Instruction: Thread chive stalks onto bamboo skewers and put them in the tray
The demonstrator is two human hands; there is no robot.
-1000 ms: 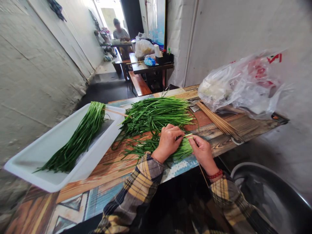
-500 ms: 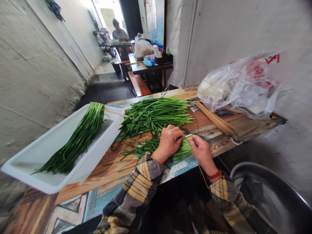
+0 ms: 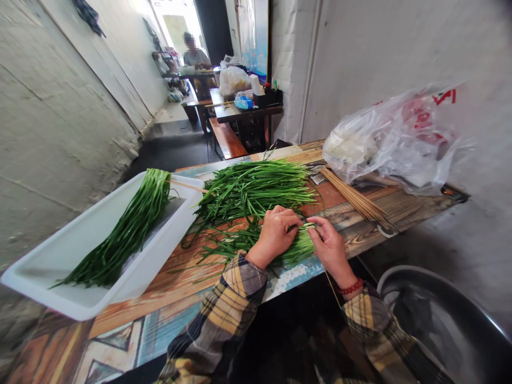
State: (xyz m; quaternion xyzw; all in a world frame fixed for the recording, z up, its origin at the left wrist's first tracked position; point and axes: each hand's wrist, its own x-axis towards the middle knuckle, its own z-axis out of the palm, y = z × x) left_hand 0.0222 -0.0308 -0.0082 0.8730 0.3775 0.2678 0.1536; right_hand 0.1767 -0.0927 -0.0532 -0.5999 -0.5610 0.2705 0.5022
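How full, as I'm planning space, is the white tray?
Partly filled: one bunch of green stalks lies slantwise in the white tray, and bare tray floor shows beside it.

clear plastic bag (image 3: 396, 136), red print, right end of wood-patterned table (image 3: 172, 274) | grey tub (image 3: 404, 273) lower right | dark table (image 3: 234, 113) mid-back: whitish bag (image 3: 233, 81), blue packet (image 3: 244, 102), black caddy (image 3: 267, 98) on top | reddish bench (image 3: 228, 137) near it | person (image 3: 195, 57) at farther table (image 3: 199, 73) | loaded shelf (image 3: 165, 61), left wall (image 3: 120, 53) | dark cloth (image 3: 88, 17) hung upper left
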